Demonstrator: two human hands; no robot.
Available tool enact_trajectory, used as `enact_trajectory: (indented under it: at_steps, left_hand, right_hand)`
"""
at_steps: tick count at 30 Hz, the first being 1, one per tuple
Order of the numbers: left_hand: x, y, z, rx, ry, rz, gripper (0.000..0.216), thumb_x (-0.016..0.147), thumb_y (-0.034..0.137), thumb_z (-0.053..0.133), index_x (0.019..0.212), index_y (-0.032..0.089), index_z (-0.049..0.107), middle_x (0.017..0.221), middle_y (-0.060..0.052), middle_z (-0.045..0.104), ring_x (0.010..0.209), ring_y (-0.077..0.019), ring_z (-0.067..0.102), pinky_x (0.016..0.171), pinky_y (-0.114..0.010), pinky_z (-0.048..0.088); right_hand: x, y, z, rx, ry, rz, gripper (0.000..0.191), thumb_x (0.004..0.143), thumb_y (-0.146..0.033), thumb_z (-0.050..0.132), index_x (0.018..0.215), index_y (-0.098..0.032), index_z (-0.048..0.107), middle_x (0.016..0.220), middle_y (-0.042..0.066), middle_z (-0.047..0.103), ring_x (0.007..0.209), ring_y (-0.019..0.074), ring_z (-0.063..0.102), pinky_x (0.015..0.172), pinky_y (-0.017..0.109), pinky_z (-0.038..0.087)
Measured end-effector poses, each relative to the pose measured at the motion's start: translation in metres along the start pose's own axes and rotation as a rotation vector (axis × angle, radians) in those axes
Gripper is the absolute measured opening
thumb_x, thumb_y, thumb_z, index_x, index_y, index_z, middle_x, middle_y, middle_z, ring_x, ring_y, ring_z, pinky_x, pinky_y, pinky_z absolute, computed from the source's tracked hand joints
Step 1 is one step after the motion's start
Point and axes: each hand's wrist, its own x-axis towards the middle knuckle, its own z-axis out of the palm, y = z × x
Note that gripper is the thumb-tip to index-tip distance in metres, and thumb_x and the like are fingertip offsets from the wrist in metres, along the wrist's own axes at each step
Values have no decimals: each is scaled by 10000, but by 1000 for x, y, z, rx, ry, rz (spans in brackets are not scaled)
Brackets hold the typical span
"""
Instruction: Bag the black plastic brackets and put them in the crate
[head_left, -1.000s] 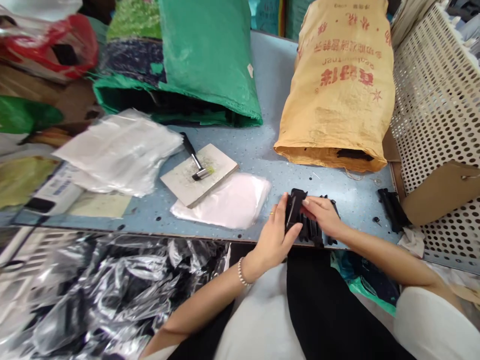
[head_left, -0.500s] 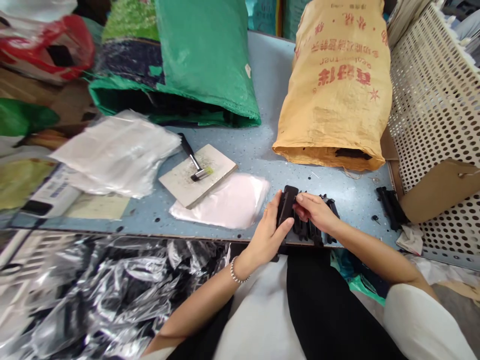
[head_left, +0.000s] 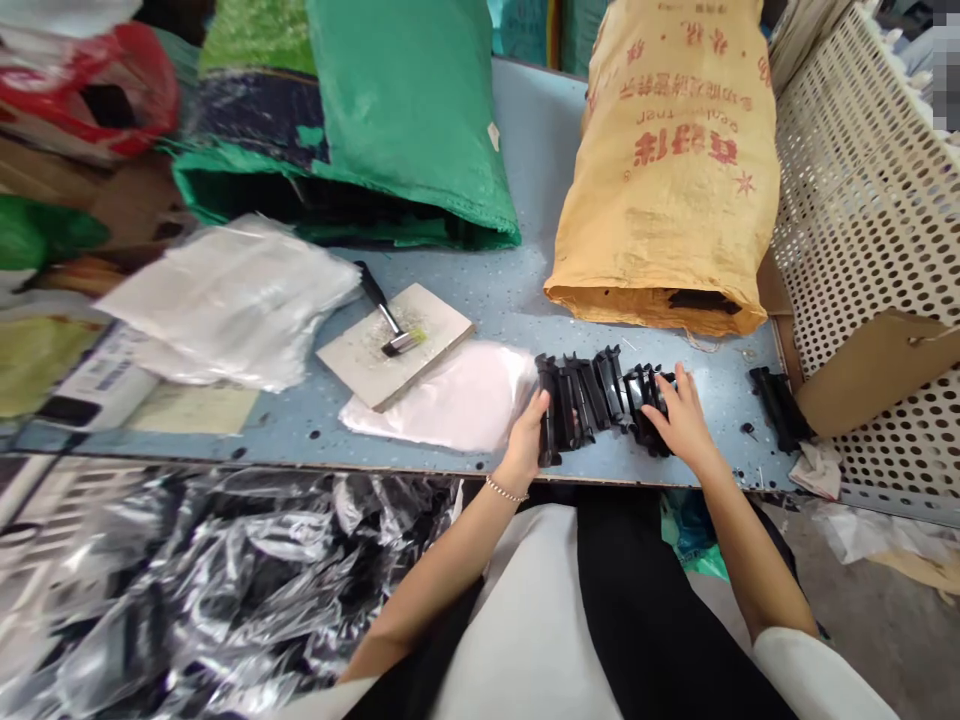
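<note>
Several long black plastic parts point(head_left: 592, 390) stand side by side in a row near the table's front edge. My left hand point(head_left: 527, 432) is closed around the part at the left end, the thumb on its near side and fingertips partly hidden behind it. Over the right end of the row is my right hand point(head_left: 681, 420), its fingers spread and touching the parts there. What lies under its palm is hidden.
A yellow woven sack point(head_left: 660, 230) and a green sack point(head_left: 420, 130) lie open toward me. Left are a brush point(head_left: 382, 308) on a beige block point(head_left: 352, 350), and clear bags point(head_left: 457, 400). A perforated white crate point(head_left: 862, 200) borders the right, beside another black part point(head_left: 777, 408).
The black part held up between both hands is now down at the row's left end. My right hand has moved right and spread its fingers; the row is now visible.
</note>
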Motion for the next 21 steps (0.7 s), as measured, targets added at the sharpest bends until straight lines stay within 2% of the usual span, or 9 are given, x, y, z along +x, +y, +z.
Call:
enact_trajectory:
  at_steps: [2,4,6,8,10,12,14,16,21]
  left_hand:
    - [-8,6,8,-114,17,-19,620,896,644,623,1321,196,575,1174,-122,745,1142,-335,706,957,-502,606]
    - [-20,8,17,-151,23,29,617,890,610,655,1352,219,534,1198,-107,729,1152,-315,697,990,-499,587]
    - [-30,6,23,-104,15,112,615,913,579,643,1408,252,482,1282,-97,687,1211,-293,663,1048,-491,550]
    - [-35,7,19,34,-19,211,612,955,578,580,1465,273,434,1394,-103,613,1284,-279,610,1095,-486,508]
    - [-33,13,1,274,12,333,598,999,576,492,1498,259,405,1466,-133,534,1295,-270,586,1096,-487,491]
    - [-28,25,-27,617,166,462,558,999,556,502,1423,194,489,1439,-184,520,1271,-296,573,1089,-514,472]
    - [-21,38,-56,988,320,530,404,960,487,598,1182,150,629,1285,-211,590,1225,-346,567,1076,-552,448]
    - [-14,49,-80,1243,341,515,219,944,379,622,927,165,662,1091,-195,648,1153,-368,586,1039,-547,454]
    - [-1,67,-105,1149,265,332,170,934,275,575,805,194,653,817,-62,695,820,-237,664,820,-355,524]
  right_hand:
    - [-10,-26,-2,186,-23,-7,609,976,-566,538,1463,-201,538,1586,214,456,1469,401,447,1160,653,410]
    - [-25,-57,5,432,-196,-8,614,954,-520,609,1488,-235,504,1470,175,594,1287,333,633,1051,566,543]
    - [-36,-84,19,598,-343,23,625,898,-458,699,1462,-253,527,1382,132,669,1158,289,705,986,499,591]
    - [-40,-100,35,688,-362,86,540,846,-405,748,1347,-249,621,1256,98,733,1061,272,731,947,473,603]
    - [-36,-106,48,818,-371,183,411,826,-411,753,1188,-225,695,1059,76,779,921,258,749,867,454,615]
    - [-28,-106,56,1007,-418,296,390,786,-451,782,1075,-198,712,930,70,786,815,245,751,785,425,617]
    - [-22,-106,59,1187,-441,385,409,745,-468,813,1022,-183,712,905,78,791,779,232,755,750,387,610]
    - [-18,-109,59,1303,-427,417,396,727,-454,827,989,-178,719,939,88,799,791,220,760,738,345,600]
    - [-17,-122,58,1504,-488,443,348,753,-414,781,992,-165,740,926,67,799,786,202,764,699,281,598]
